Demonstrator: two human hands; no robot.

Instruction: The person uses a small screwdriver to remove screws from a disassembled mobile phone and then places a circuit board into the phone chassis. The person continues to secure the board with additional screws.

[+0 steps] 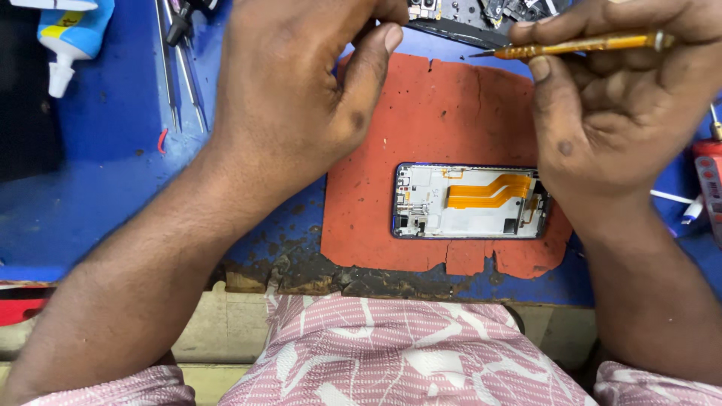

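Observation:
My right hand [617, 98] grips a thin yellow-handled screwdriver [579, 46], its tip pointing left toward a dark phone part [459, 22] at the top edge. My left hand [301, 83] reaches over the same dark part, thumb curled down; whether it grips the part is hidden. Below both hands an opened phone frame [470, 201] with an orange flex cable lies flat on a red mat [444, 120].
The red mat sits on a worn blue work surface [113, 150]. A white and blue glue bottle [71, 37] lies at the top left, metal tweezers [177, 68] beside it. A red tool [707, 177] stands at the right edge.

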